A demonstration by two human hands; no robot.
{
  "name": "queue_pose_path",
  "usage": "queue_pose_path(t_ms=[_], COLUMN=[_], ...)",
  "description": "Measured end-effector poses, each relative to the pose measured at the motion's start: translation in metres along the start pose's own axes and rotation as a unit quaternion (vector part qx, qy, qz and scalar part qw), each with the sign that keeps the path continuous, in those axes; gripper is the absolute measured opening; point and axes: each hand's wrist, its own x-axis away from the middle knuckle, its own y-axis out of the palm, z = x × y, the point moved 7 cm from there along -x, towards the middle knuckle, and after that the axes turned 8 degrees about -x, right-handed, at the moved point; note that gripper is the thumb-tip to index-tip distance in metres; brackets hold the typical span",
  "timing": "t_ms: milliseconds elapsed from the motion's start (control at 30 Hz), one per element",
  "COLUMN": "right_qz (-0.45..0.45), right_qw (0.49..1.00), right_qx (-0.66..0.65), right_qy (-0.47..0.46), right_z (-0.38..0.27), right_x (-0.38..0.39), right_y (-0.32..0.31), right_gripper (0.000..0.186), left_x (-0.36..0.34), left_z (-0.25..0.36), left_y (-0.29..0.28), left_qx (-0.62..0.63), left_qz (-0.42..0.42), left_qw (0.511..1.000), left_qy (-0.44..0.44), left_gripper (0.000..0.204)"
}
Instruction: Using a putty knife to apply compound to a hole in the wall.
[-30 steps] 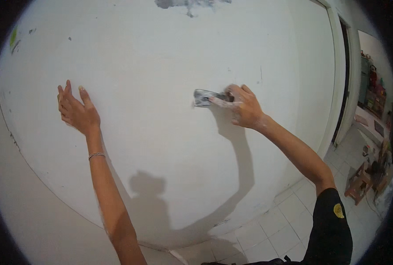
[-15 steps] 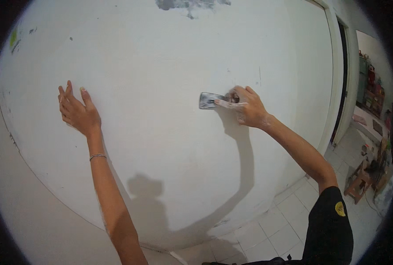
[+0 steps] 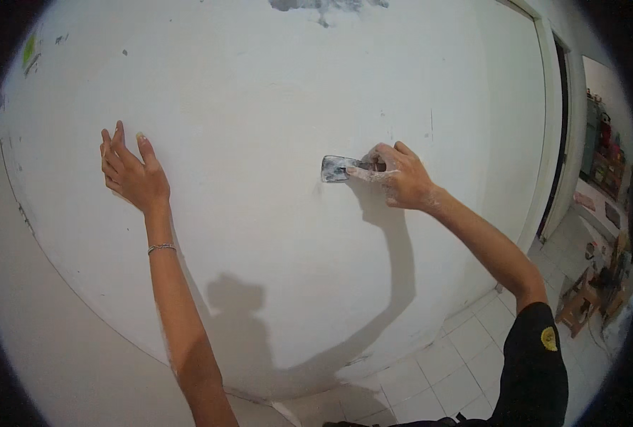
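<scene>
A putty knife (image 3: 336,169) with a whitish-smeared grey blade lies against the white wall (image 3: 259,185). My right hand (image 3: 404,176), dusted with white, grips its handle, with one finger stretched along toward the blade. The blade points left, and a small grey smudge shows on the wall just below it. Over on the left, my left hand (image 3: 137,169) is raised at the wall with its fingers apart and nothing in it. Whether its palm fully touches the wall I cannot tell.
Grey patches (image 3: 323,7) mark the wall's top. On the right a door frame (image 3: 562,135) opens toward shelves with assorted items. A small brown stool (image 3: 580,302) stands on the tiled floor (image 3: 444,356) at the lower right. My shadow falls across the wall.
The view has shifted slightly, so the wall marks sit a little lower and further right. The putty knife has moved slightly left along the wall; a small smudge now shows below its blade.
</scene>
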Motion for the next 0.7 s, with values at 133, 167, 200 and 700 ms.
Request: queue_pose_path(t_ms=[133,167,200,700], right_qz=[-0.003,0.051,0.023,0.060], right_qw=[0.997,0.999,1.000,0.994], right_qx=[0.046,-0.008,-0.016,0.061], right_qy=[0.055,0.003,0.002,0.072], right_z=[0.006,-0.002,-0.004,0.000], right_x=[-0.011,-0.014,-0.016,-0.028], right_y=[-0.012,-0.021,-0.018,-0.036], right_gripper=[0.079,0.075,0.075,0.073], left_x=[-0.001,-0.001,-0.001,-0.001], left_z=[-0.002,-0.002,-0.001,0.003], left_y=[0.000,0.000,0.001,-0.003], left_qx=[-0.014,-0.018,-0.023,-0.016], left_qz=[-0.006,-0.003,-0.002,-0.003], left_qw=[1.000,1.000,1.000,1.000], left_qy=[-0.016,-0.013,-0.009,-0.013], left_gripper=[0.047,0.047,0.047,0.048])
